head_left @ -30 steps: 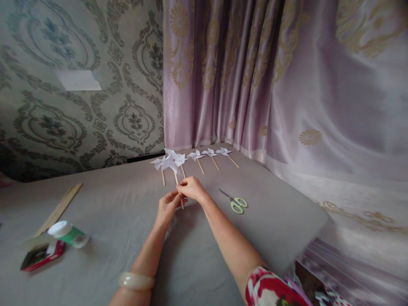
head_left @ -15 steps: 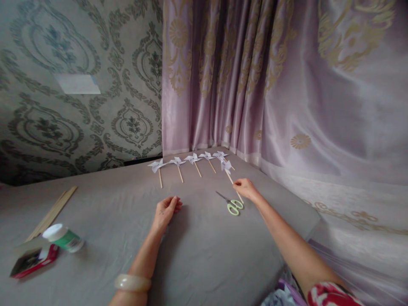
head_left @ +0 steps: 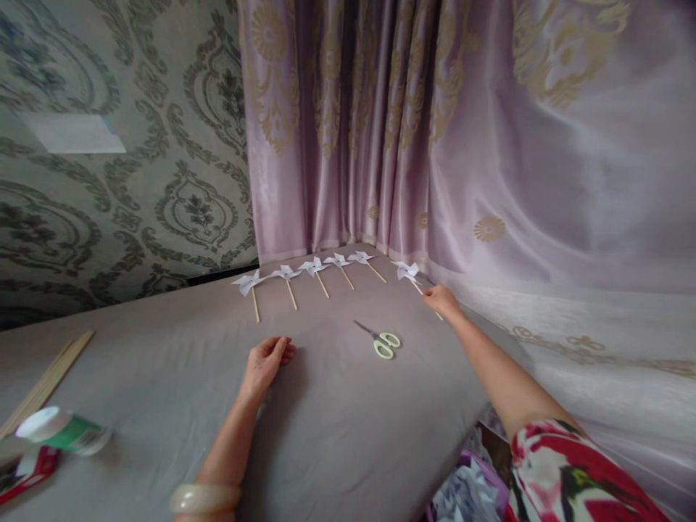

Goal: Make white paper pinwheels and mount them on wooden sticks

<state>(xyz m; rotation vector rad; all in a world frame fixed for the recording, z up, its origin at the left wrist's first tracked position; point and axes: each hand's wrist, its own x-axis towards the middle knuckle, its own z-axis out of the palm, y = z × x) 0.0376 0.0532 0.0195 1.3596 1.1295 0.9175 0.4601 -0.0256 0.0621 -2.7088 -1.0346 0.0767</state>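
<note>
At the right end of the table, my right hand (head_left: 441,300) pinches the wooden stick of a white paper pinwheel (head_left: 407,272), whose blades point toward the curtain. Several more white pinwheels (head_left: 314,267) lie in a row along the far edge, sticks toward me. My left hand (head_left: 267,364) rests on the grey cloth with its fingers curled together and nothing visible in them. Between the two hands lie scissors (head_left: 383,344) with pale green handles, touched by neither.
On the left are a bundle of flat wooden sticks (head_left: 51,377), a white-capped bottle (head_left: 65,431) with a green label, and a red box (head_left: 33,475) cut by the frame edge. A purple container (head_left: 503,493) with crumpled pale material stands below the table's right edge. Curtains (head_left: 337,130) hang behind.
My right hand has carried the pinwheel from the middle to the far right and lowered it. My left hand has let go of its stick and stays near the middle. The view has turned right.
</note>
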